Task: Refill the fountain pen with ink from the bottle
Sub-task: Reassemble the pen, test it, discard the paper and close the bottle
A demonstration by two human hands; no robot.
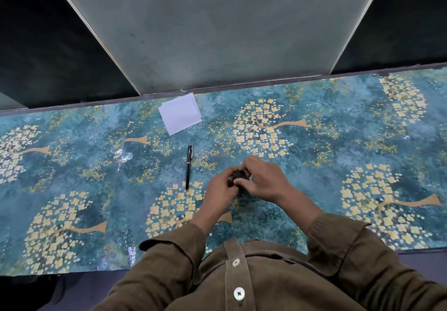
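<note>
A small ink bottle (240,174) with a dark round cap stands on the table's middle, mostly hidden between my hands. My left hand (219,191) grips the bottle's body from the left. My right hand (262,180) curls its fingers round the cap from the right and above. A black fountain pen (188,167) with a gold clip lies capped on the table, left of the bottle and apart from both hands, pointing away from me.
White folded paper (181,114) lies at the far edge of the table. The table (338,155) wears a teal cover with yellow flower trees. A grey partition (217,32) rises behind it. My brown sleeves fill the near edge.
</note>
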